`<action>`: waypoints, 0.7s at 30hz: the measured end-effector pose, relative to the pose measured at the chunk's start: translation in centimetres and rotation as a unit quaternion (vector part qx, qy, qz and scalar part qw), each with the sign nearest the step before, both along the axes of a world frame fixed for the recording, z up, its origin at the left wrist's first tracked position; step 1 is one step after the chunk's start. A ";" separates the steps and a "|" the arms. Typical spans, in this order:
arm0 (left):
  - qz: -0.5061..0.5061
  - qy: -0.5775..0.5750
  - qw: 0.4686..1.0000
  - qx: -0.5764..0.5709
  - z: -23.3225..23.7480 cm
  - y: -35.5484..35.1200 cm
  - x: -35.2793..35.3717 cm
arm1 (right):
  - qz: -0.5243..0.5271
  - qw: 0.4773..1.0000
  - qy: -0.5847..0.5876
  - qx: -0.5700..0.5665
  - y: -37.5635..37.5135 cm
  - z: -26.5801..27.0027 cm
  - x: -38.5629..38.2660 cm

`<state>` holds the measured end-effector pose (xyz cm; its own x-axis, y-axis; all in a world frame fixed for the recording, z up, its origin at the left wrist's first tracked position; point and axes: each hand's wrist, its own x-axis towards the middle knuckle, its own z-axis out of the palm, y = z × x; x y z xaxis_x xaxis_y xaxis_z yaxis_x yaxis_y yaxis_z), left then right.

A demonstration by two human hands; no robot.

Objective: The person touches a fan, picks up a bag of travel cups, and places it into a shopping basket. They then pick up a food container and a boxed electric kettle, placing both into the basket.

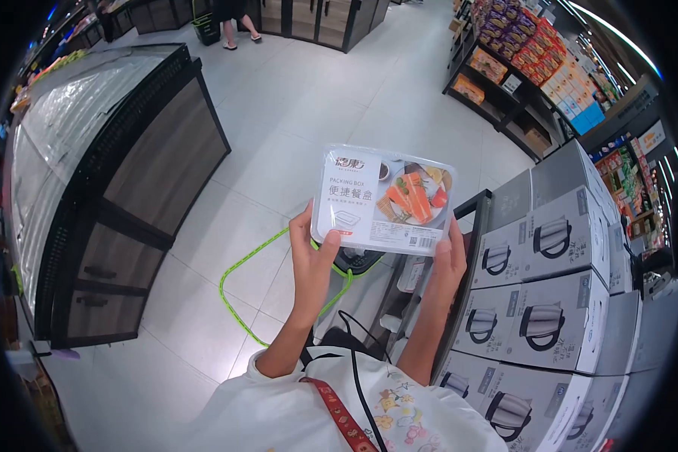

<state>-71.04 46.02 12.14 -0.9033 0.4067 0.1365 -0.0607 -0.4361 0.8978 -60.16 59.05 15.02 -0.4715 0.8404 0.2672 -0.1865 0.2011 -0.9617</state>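
Before the shirt [271,410], left grip [309,245] and right grip [447,260] hold the pack [354,192] up between them by its lower corners. Stacked kettle boxes [505,309] stand right; beyond, a shelf [497,109]; farthest, a person [238,34].

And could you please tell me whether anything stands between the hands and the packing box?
Nothing visible does: the left hand and right hand hold the packing box near its lower corners, one each side.
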 end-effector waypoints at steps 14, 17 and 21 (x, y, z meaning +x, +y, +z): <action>-0.033 -0.130 0.984 -0.118 -15.1 5.4 -6.8 | 0.041 0.973 -0.185 -0.134 6.5 -12.7 -5.8; -0.043 -0.153 0.975 -0.157 -19.4 7.5 -7.5 | 0.073 0.955 -0.240 -0.161 9.4 -17.0 -6.0; -0.096 -0.232 0.947 -0.202 -24.5 10.2 -8.5 | 0.115 0.924 -0.266 -0.248 14.3 -22.0 -6.3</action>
<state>-79.51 56.27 -12.41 -0.7319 0.5049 -0.4576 -0.5321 -0.0040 0.8467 -66.41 73.37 -7.01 -0.6073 0.6584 -0.4446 0.3560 -0.2748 -0.8932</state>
